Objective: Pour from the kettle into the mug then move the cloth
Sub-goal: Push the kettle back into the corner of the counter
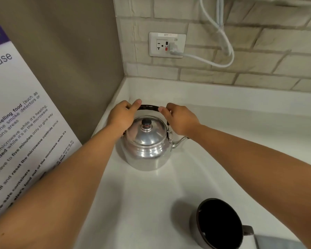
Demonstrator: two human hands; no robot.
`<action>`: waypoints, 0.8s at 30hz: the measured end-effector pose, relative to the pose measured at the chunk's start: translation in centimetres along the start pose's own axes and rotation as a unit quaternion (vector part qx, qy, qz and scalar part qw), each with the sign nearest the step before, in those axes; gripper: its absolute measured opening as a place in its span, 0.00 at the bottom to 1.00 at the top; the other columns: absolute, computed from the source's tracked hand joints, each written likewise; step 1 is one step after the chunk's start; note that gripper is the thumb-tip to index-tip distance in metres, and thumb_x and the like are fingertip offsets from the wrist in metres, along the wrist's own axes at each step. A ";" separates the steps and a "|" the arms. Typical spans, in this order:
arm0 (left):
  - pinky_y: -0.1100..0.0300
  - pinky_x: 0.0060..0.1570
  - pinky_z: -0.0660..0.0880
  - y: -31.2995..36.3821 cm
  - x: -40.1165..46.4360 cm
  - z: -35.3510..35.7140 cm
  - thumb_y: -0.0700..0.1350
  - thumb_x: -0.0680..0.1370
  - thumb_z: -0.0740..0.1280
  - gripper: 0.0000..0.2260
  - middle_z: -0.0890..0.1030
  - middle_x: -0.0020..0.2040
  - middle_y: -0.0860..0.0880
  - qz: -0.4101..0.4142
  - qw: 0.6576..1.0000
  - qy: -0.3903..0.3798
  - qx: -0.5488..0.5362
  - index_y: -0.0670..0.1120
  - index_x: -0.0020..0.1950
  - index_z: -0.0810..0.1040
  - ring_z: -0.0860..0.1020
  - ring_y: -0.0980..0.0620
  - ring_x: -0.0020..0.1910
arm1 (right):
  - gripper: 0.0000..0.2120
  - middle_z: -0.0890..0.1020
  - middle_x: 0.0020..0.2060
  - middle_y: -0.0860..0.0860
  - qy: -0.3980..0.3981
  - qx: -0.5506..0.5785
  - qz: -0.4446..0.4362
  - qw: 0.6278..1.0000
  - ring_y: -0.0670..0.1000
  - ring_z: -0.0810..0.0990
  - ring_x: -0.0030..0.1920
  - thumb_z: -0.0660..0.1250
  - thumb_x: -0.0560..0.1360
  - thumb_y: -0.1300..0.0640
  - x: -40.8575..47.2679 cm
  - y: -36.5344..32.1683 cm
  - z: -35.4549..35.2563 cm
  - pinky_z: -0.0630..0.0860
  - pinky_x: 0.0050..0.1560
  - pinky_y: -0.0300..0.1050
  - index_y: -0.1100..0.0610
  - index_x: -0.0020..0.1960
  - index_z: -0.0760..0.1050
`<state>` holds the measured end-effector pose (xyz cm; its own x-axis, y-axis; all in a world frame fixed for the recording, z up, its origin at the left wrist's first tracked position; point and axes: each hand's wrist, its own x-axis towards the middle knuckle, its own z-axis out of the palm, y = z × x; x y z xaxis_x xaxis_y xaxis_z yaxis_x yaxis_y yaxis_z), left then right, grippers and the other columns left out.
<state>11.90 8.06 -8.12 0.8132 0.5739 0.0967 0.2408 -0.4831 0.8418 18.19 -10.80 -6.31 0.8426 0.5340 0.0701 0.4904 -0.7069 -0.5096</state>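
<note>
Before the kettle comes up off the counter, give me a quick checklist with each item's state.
1. Both hands on handle: left hand and right hand touch it; ok.
2. Lid seated on kettle: ok.
3. Spout points right, toward the mug's side: ok.
4. Mug upright, mouth open: ok.
5. Mug empty: dark interior, cannot tell.
6. Cloth lies right beside mug, splash risk: not ok.

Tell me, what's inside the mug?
The mug looks dark and empty inside, though its black lining could hide liquid. The kettle keeps its lid on, hiding its contents.
</note>
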 end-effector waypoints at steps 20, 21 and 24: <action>0.50 0.56 0.67 4.9 -13.4 -2.7 0.55 0.74 0.69 0.18 0.76 0.55 0.43 0.209 0.968 0.112 0.088 0.44 0.57 0.73 0.70 0.41 0.56 | 0.13 0.81 0.49 0.52 0.054 0.074 -0.019 0.996 0.49 0.78 0.45 0.63 0.76 0.45 -13.0 3.1 -6.8 0.74 0.49 0.44 0.53 0.52 0.78; 0.51 0.55 0.68 4.5 -15.3 -2.4 0.52 0.74 0.70 0.17 0.77 0.55 0.43 0.232 0.965 0.099 0.075 0.43 0.57 0.73 0.70 0.42 0.56 | 0.12 0.81 0.50 0.51 0.070 0.077 -0.014 0.995 0.49 0.77 0.46 0.63 0.76 0.46 -15.2 3.8 -7.0 0.74 0.49 0.43 0.53 0.52 0.78; 0.51 0.55 0.69 2.4 -20.3 -1.2 0.49 0.75 0.70 0.16 0.77 0.55 0.44 0.251 0.966 0.044 0.052 0.43 0.59 0.72 0.70 0.43 0.56 | 0.11 0.80 0.50 0.49 0.121 0.063 0.033 0.990 0.49 0.77 0.50 0.63 0.77 0.47 -22.4 6.0 -6.3 0.71 0.49 0.39 0.51 0.54 0.78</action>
<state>-4.63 -3.96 -7.43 0.7943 0.3019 0.5273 -0.1169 -0.7757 0.6202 3.69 -29.95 -5.50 0.9083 0.3507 0.2282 0.4131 -0.6654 -0.6217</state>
